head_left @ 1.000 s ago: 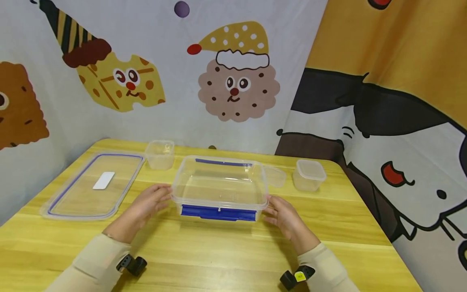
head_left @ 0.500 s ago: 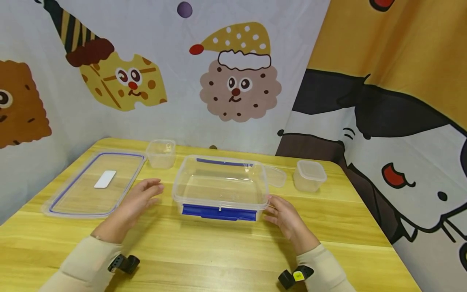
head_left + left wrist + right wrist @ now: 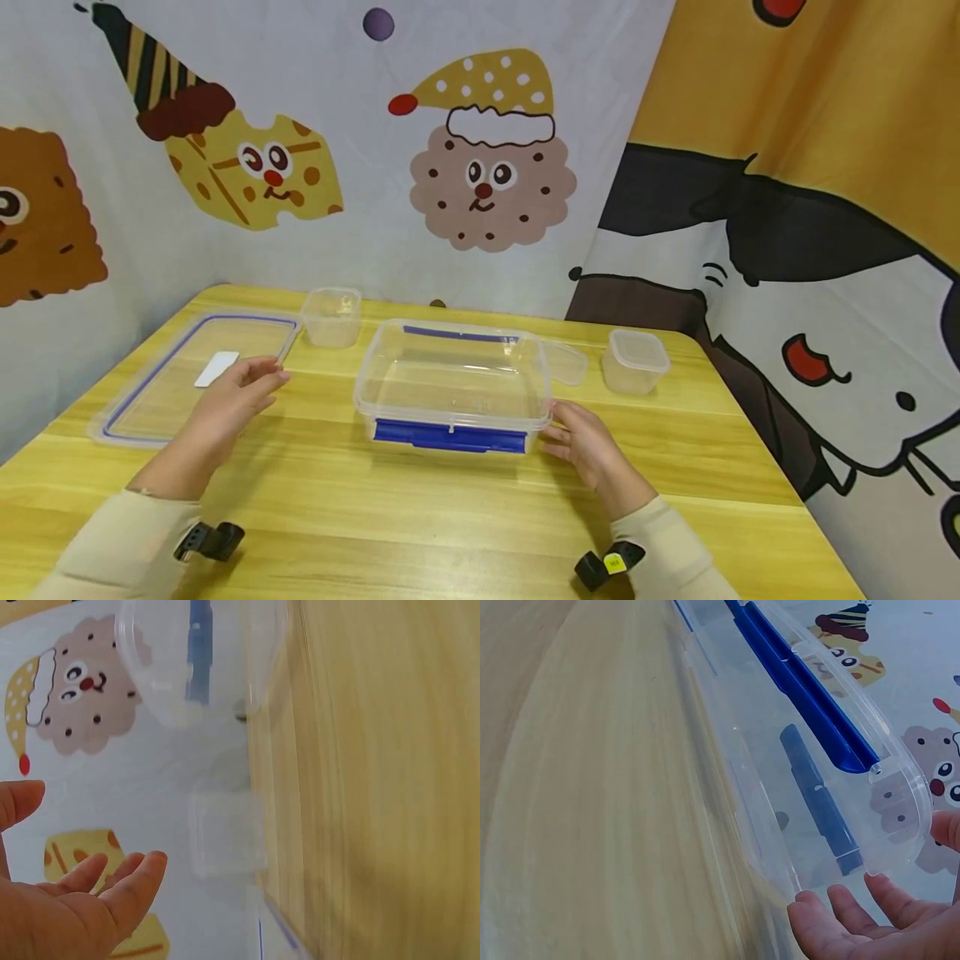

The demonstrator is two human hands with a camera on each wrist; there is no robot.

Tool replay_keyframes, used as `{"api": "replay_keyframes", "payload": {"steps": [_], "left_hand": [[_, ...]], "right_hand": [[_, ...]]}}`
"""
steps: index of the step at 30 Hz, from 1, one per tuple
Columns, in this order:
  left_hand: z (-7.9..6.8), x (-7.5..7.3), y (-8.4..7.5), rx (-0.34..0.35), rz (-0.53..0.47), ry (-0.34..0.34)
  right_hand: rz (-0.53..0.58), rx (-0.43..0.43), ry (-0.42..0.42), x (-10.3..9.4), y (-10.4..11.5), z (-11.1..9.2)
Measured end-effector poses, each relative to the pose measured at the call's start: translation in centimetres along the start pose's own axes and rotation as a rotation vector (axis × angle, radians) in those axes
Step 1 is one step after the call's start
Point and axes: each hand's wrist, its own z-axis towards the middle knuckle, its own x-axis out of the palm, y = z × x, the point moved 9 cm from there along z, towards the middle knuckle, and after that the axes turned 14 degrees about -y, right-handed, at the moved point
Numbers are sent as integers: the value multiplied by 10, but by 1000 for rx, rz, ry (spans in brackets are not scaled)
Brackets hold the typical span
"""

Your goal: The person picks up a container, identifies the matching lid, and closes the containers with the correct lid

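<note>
A large clear plastic food container point(image 3: 453, 383) with blue side clips stands open-topped mid-table. At its right end, my right hand point(image 3: 588, 450) touches the wall with loosely bent fingertips point(image 3: 817, 915), the thumb up at the rim. My left hand point(image 3: 225, 408) hovers over the right part of the big clear lid point(image 3: 161, 400), which has a blue seal and lies flat at the left. In the left wrist view the left fingers point(image 3: 135, 892) are spread and relaxed, with nothing held. The hand hides part of the lid and of a white rectangular piece point(image 3: 216, 367) seen at its middle.
A small clear tub point(image 3: 331, 321) without a lid stands at the back, beside the big lid's far corner. Right of the container lie a small clear lid point(image 3: 567, 364) and a small lidded tub point(image 3: 635, 362). A printed cloth hangs behind the wooden table point(image 3: 450, 525).
My left hand has let go of the container's left end and moved left, over the big lid. The right hand and the container have stayed in place.
</note>
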Motion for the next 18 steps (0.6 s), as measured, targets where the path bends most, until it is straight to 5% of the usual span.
{"api": "replay_keyframes", "payload": {"steps": [10, 18], "left_hand": [[8, -46, 17, 10, 162, -143], [8, -72, 30, -42, 197, -170]], "right_hand": [[-39, -8, 16, -1, 2, -1], [-59, -9, 13, -1, 3, -2]]}}
